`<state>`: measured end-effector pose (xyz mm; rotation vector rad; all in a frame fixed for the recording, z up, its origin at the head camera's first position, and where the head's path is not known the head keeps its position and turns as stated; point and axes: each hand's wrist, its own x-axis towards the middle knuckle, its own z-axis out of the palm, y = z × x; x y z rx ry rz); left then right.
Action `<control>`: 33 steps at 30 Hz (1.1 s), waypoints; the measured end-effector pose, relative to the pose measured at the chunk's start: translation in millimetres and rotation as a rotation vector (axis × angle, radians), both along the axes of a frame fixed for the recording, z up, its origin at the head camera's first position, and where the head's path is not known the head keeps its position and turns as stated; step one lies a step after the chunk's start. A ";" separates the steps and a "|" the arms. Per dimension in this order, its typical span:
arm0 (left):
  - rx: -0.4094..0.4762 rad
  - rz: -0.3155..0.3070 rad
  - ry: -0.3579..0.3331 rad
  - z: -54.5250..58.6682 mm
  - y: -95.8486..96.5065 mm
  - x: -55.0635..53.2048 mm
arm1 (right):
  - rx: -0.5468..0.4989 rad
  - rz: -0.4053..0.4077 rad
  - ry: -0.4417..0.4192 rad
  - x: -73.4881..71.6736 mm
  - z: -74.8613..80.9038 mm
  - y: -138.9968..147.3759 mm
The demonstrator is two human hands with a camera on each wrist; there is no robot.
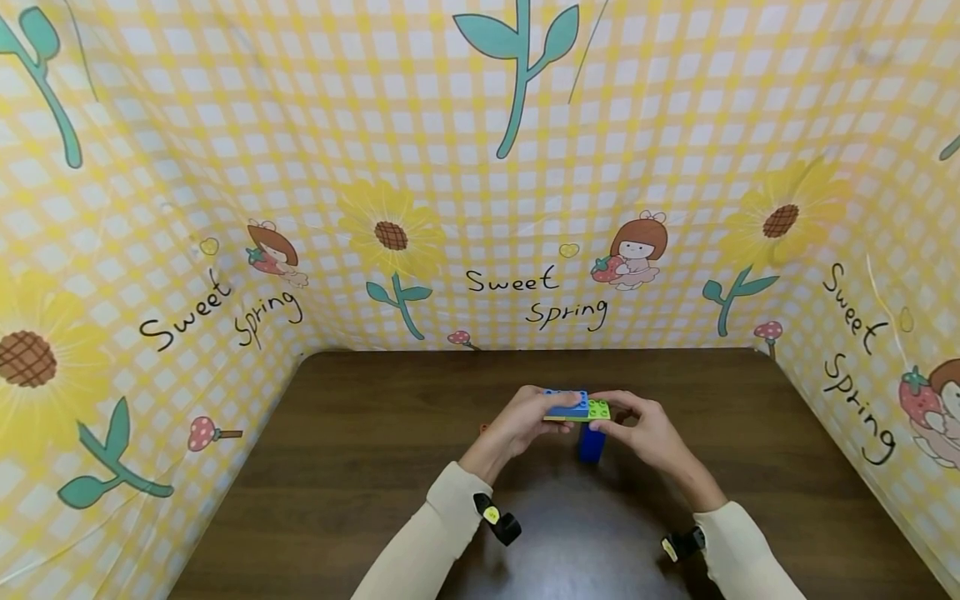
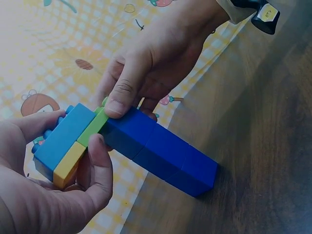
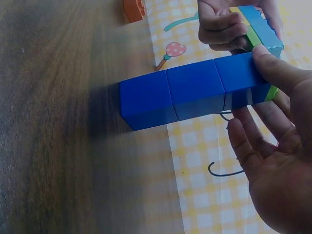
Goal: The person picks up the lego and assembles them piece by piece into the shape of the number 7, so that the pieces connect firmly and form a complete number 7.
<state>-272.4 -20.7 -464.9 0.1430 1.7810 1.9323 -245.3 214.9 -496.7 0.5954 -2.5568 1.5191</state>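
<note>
A column of dark blue building blocks (image 1: pixel 591 447) stands upright on the table, topped by a lime green block (image 1: pixel 599 409). On the green block's left part sits a lighter blue block (image 2: pixel 66 139), its studs facing up, with a yellow block (image 2: pixel 69 165) beneath it beside the green. My left hand (image 1: pixel 522 419) pinches the light blue and yellow blocks, thumb on one side and fingers on the other. My right hand (image 1: pixel 643 427) grips the column's top and the green block's right end between thumb and fingers. Part of the green block is hidden by fingers.
An orange block (image 3: pixel 133 10) lies on the table beyond the left hand, mostly hidden from the head view. The brown wooden table (image 1: pixel 360 500) is bordered by a yellow checked cloth (image 1: pixel 420 125) at the back and both sides.
</note>
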 end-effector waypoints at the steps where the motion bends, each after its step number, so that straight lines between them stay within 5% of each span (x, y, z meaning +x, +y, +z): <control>1: 0.002 0.001 -0.001 -0.2 0.3 -0.1 | -0.001 0.000 0.000 0.1 0.1 0.0; 14: 0.016 0.060 -0.033 1.2 5.2 1.5 | -0.015 -0.003 -0.012 0.8 1.9 -1.4; 25: -0.028 0.032 -0.011 2.3 2.3 4.9 | -0.009 -0.007 -0.026 0.1 1.1 -1.0; 33: -0.070 -0.019 0.058 1.4 -18.0 0.2 | -0.013 -0.025 -0.032 1.4 0.1 -1.5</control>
